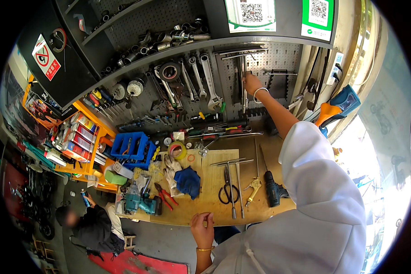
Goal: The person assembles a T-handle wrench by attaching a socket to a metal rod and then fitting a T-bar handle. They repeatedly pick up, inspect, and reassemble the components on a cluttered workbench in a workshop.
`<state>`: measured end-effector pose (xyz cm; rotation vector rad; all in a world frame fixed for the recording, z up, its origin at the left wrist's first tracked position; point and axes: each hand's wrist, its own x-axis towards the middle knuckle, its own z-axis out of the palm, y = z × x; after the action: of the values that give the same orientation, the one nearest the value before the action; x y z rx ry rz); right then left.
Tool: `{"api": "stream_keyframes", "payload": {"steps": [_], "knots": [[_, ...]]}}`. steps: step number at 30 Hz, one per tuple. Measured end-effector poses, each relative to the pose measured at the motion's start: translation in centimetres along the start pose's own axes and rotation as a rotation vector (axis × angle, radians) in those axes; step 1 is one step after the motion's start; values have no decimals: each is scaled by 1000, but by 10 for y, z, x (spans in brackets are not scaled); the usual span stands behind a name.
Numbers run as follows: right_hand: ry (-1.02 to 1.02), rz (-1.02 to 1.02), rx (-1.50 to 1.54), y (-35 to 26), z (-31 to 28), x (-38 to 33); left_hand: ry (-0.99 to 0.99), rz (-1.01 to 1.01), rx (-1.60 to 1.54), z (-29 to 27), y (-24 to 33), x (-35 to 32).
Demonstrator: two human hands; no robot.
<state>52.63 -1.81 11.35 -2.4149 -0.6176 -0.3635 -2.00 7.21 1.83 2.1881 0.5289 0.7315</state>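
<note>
At the pegboard, my right hand (251, 83) is closed around the shaft of a T-handle wrench (245, 101) that hangs upright. Its crossbar is up near another T-handle's bar, just under the shelf. My left hand (202, 229) is at the bench's front edge, its fingers loosely curled and nothing visible in them. On the bench ahead of it lie two more T-handle wrenches (236, 192), side by side. Scissors (225, 193) with black handles are partly beneath them. To their right are a brass-coloured blow gun (254, 188) and a dark cordless drill (274, 192) with a long bit.
The wooden bench (205, 208) also carries red-handled pliers (165, 196), a blue cloth (187, 181), a work glove (172, 170), a teal power tool (140, 203) and blue bins (131, 145). Spanners (194, 75) hang behind. A person (96, 228) crouches at lower left, holding a can.
</note>
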Motion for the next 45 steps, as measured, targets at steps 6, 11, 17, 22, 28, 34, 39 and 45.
{"api": "stream_keyframes", "payload": {"steps": [6,11,17,22,28,34,39,45], "knots": [[120,-1,-44,18,7,1,16,44,40,0,1,-4],[134,-59,-128,30,-2,-3,10,-66,2,-2,2,-9],[37,-89,-135,24,-4,-8,31,-4,-5,0,6,-2],[29,-162,-103,21,-3,-16,34,16,-17,-1,5,1],[114,-108,-21,10,-10,-7,49,-17,-5,-3,-1,1],[133,-89,-29,-3,-16,7,31,-27,-11,-1,0,3],[140,-136,-74,12,0,10,33,-75,-34,-1,-4,3],[98,-103,-37,18,5,13,72,25,12,-3,-2,5]]}}
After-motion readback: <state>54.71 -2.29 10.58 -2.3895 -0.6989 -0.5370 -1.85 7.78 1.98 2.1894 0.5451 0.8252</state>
